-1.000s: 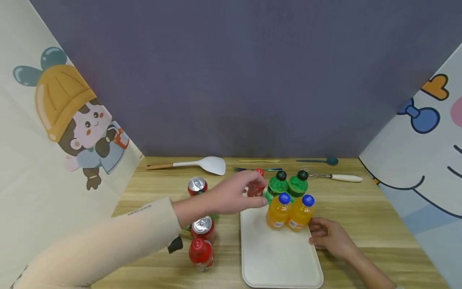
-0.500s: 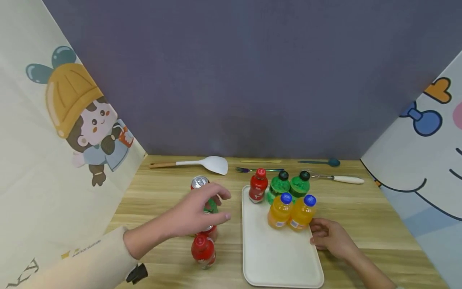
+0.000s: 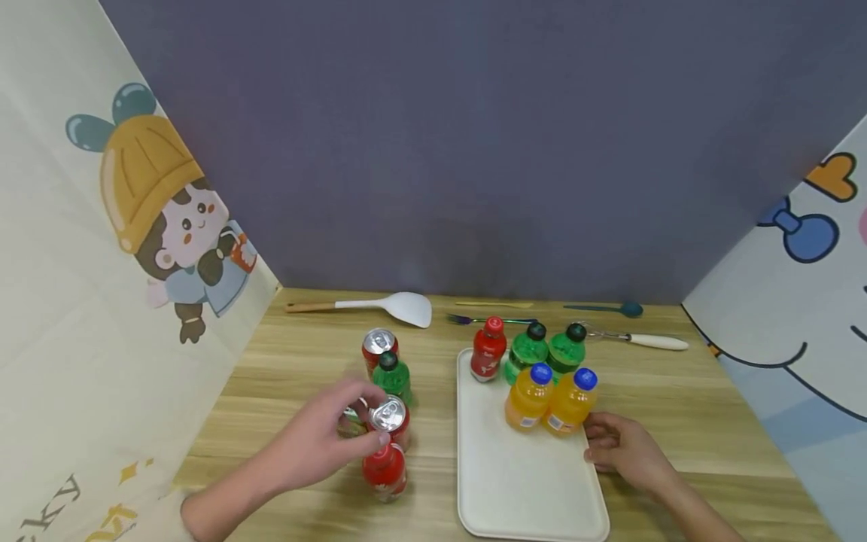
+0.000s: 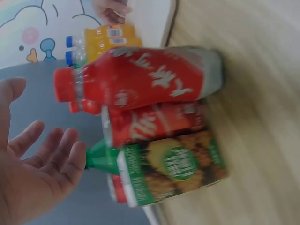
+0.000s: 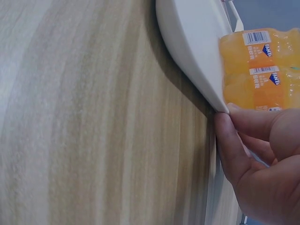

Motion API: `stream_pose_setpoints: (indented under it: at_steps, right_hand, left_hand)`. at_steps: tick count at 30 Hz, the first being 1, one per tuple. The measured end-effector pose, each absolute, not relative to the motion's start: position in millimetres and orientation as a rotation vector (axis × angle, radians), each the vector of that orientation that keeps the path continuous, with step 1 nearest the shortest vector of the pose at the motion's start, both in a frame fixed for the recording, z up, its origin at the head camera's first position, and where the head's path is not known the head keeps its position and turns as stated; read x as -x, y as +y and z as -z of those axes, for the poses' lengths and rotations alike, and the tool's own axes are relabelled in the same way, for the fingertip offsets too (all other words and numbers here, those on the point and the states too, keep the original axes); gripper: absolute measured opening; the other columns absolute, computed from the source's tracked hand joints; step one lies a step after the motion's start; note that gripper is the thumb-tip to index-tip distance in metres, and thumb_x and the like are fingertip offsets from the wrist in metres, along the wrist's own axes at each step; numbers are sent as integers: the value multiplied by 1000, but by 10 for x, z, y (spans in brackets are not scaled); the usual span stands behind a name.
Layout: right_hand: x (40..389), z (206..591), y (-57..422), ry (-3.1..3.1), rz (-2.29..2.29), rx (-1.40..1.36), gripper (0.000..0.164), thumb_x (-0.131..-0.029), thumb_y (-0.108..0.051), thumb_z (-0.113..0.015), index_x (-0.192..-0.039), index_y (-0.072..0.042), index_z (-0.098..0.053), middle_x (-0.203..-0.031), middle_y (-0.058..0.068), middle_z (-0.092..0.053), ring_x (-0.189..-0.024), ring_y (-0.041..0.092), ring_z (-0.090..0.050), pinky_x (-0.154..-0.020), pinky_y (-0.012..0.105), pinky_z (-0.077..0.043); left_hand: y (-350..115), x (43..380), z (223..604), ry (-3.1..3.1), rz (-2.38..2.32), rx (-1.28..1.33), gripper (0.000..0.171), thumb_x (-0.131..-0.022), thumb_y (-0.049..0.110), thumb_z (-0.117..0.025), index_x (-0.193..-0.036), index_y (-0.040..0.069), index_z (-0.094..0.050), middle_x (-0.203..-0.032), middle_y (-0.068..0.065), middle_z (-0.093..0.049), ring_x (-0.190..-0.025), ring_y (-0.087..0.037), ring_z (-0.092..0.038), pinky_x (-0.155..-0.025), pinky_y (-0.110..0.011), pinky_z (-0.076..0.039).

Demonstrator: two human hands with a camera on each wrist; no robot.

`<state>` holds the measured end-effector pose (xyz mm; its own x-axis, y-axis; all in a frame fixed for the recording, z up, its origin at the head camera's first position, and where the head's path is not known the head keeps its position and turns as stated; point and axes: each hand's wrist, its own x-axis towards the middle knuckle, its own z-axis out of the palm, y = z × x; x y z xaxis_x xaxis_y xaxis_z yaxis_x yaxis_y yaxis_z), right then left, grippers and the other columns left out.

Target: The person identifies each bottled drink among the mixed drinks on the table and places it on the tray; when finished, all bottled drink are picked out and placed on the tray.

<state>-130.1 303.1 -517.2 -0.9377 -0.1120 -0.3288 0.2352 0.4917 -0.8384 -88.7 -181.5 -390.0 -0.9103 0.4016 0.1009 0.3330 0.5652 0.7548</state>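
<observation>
My left hand point(image 3: 332, 433) hovers with fingers spread beside a red soda can point(image 3: 400, 430) and a red bottle point(image 3: 384, 476), holding nothing. In the left wrist view, a small carton with a cookie-like print point(image 4: 180, 164) lies nearest that hand's fingertips, with a green bottle point(image 4: 104, 157) behind it. Another red can point(image 3: 381, 343) stands farther back. With thumb and fingers, my right hand point(image 3: 626, 455) pinches the rim of a cream tray point(image 3: 521, 504). On the tray stand a red bottle point(image 3: 488, 352), two green bottles point(image 3: 528, 350) and two orange Fanta bottles point(image 5: 262, 51).
Along the back of the wooden table point(image 3: 284, 361) lie a white spatula point(image 3: 406, 307), a fork point(image 3: 467, 320), a yellow utensil point(image 3: 494, 305), a dark spoon point(image 3: 630, 309) and a whisk point(image 3: 653, 342). A dark back panel point(image 3: 460, 150) and printed side panels enclose the table.
My left hand has let go of the red bottle at the tray's back left corner and moved left and nearer, to the cans and bottles. My right hand keeps its hold.
</observation>
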Motion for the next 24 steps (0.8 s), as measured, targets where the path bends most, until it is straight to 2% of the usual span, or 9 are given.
stream_pose_setpoints:
  at_steps: [7, 14, 18, 24]
  right_hand:
    - [1306, 5192, 3033, 2394, 1434, -113, 67, -84, 5, -78, -143, 13, -47, -122, 24, -65, -99, 28, -71, -73, 36, -64]
    - [1303, 5168, 3032, 2399, 1427, -127, 67, -84, 4, -79, -142, 13, -47, -121, 24, -66, -99, 27, -71, -74, 36, -64]
    - [1296, 5156, 3027, 2395, 1438, -121, 67, -84, 4, -79, -142, 13, -47, -121, 25, -65, -100, 28, -71, -74, 36, -64]
    - [1290, 5158, 3016, 2396, 1436, -113, 66, -84, 4, -79, -142, 14, -47, -121, 25, -65, -100, 29, -71, -74, 35, -64]
  left_hand:
    - [-1938, 739, 4170, 2712, -1330, -549, 41, -87, 41, -82, -121, 24, -65, -114, 8, -68, -100, -11, -65, -80, -30, -54]
    - [-1997, 617, 4360, 2694, -1338, -561, 57, -83, 42, -85, -133, 25, -61, -127, 11, -64, -110, -19, -66, -83, -33, -55]
    - [-1990, 581, 4437, 2684, -1349, -553, 60, -82, 41, -87, -134, 29, -60, -126, 16, -62, -109, -19, -65, -82, -32, -54]
    - [-1955, 552, 4512, 2688, -1363, -564, 58, -81, 40, -87, -131, 34, -60, -124, 17, -62, -109, -11, -63, -83, -32, -55]
